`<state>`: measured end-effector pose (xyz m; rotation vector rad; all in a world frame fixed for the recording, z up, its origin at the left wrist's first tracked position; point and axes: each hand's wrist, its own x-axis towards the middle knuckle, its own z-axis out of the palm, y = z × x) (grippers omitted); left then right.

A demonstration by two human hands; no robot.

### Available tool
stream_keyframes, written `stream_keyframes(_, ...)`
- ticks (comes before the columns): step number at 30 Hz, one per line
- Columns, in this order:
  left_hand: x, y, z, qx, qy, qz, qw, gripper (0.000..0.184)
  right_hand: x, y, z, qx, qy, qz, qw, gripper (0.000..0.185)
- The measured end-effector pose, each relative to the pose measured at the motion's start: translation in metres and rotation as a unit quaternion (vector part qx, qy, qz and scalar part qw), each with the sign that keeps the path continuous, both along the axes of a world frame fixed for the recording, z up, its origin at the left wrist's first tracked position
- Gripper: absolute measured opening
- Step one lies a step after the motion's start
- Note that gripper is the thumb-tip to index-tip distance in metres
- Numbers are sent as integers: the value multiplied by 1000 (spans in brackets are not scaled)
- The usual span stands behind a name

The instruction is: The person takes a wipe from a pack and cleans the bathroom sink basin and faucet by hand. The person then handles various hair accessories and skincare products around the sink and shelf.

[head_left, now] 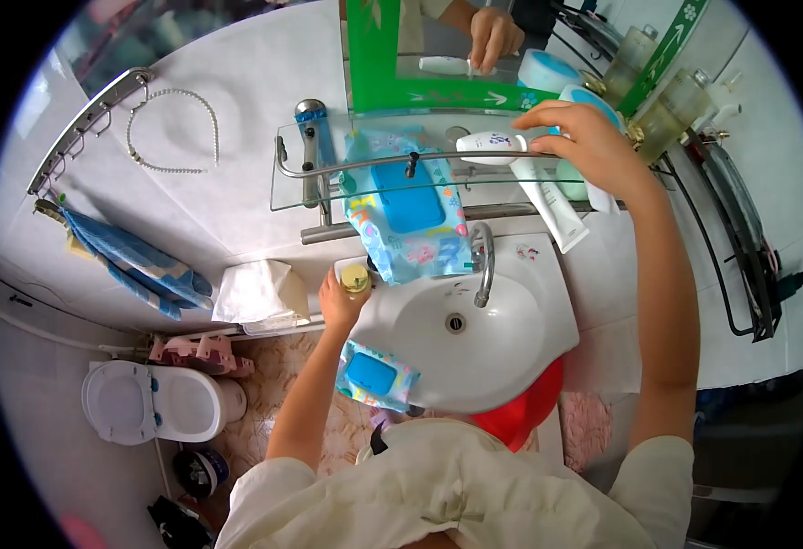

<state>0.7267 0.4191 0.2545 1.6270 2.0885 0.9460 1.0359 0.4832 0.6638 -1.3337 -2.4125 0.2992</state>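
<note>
My right hand [594, 142] is at the glass shelf, fingers and thumb closed on the capped end of a small white bottle [488, 145] that lies on its side. A white squeeze tube [552, 209] slants down just below that bottle. At the sink's back left corner, my left hand [339, 304] is wrapped round a small container with a yellowish top [355, 278]. Between the hands, a large blue pack of wipes [408, 206] hangs over the shelf's front. A smaller wipes pack [376, 375] rests on the sink's left front edge.
The white sink [520, 334] has a curved metal faucet [486, 265] at its back. A green-framed mirror [374, 55] stands above the glass shelf [296, 188]. Tissues [260, 291], a blue towel [127, 256] and a toilet [182, 403] are at left; a black rack [731, 247] is at right.
</note>
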Motion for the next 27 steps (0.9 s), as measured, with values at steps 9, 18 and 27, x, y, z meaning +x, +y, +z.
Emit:
stream_keyframes(9, 3, -75, 107, 104, -137, -38, 984, 37, -1, 18, 18, -69, -79, 55, 993, 27)
stream_keyframes(18, 20, -123, 213, 194, -156, -168, 954, 46, -24, -98, 31, 59, 90, 45, 993, 28)
stream_keyframes(27, 53, -136, 181, 103, -150, -371, 911, 52, -62, -180, -130, -55, -22, 174, 983, 38)
